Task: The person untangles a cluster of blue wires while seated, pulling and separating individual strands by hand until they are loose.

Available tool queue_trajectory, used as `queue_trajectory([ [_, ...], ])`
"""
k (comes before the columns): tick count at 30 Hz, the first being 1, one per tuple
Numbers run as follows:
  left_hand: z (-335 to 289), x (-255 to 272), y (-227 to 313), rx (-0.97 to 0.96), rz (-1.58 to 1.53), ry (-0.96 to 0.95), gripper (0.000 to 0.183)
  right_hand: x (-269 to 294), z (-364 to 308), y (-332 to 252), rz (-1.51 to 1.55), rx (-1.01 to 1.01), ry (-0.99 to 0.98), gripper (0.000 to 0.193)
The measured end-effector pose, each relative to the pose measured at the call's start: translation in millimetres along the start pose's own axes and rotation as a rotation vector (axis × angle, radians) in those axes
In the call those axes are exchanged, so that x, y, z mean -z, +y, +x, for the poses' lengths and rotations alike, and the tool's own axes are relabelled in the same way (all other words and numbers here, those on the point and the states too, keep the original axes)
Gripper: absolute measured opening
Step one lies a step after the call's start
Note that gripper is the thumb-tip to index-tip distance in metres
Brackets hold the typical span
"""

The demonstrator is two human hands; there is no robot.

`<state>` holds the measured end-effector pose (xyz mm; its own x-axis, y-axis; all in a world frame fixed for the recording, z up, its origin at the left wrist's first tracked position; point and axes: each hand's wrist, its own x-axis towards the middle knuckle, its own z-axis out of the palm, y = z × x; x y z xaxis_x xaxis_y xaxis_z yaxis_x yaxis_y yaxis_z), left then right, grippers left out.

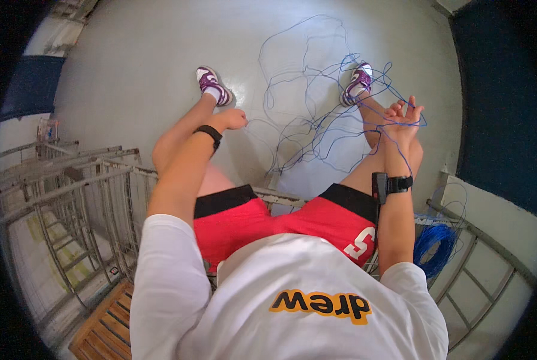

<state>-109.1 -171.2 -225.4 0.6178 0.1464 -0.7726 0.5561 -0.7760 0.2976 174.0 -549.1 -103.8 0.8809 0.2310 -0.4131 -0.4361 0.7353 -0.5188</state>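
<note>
A long thin blue wire (307, 72) lies in tangled loops on the pale floor between my two feet. My right hand (403, 117) is raised with fingers spread, and strands of the wire are wound around its palm and fingers. My left hand (235, 119) is closed, pinching a strand that runs off to the right toward the tangle. Both wrists carry black bands. A neat coil of the same blue wire (432, 246) hangs at my right side beside a metal frame.
I sit on a grey metal rack (88, 180) that extends to the left. A wooden slatted pallet (103, 318) lies at lower left. Another metal frame (484, 252) stands at right, next to a dark blue wall panel (502, 102).
</note>
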Motion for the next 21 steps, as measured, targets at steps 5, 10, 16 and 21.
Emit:
queue_trajectory([
  [5, 77, -30, 40, -0.034, -0.014, 0.021, 0.043, 2, 2, -4, -0.01, -0.006, 0.036, 0.042],
  [10, 132, -44, 89, -0.024, -0.492, 0.142, 0.058, -14, -8, -2, 0.043, -0.062, 0.022, 0.039],
  [16, 158, -26, 160, 0.129, -1.574, 0.312, 0.077, -32, -24, -10, 0.032, -0.034, 0.088, 0.035],
  [21, 169, -34, 131, -0.064, -1.85, 0.05, 0.029, -44, -29, -5, 0.032, -0.017, 0.063, 0.03],
])
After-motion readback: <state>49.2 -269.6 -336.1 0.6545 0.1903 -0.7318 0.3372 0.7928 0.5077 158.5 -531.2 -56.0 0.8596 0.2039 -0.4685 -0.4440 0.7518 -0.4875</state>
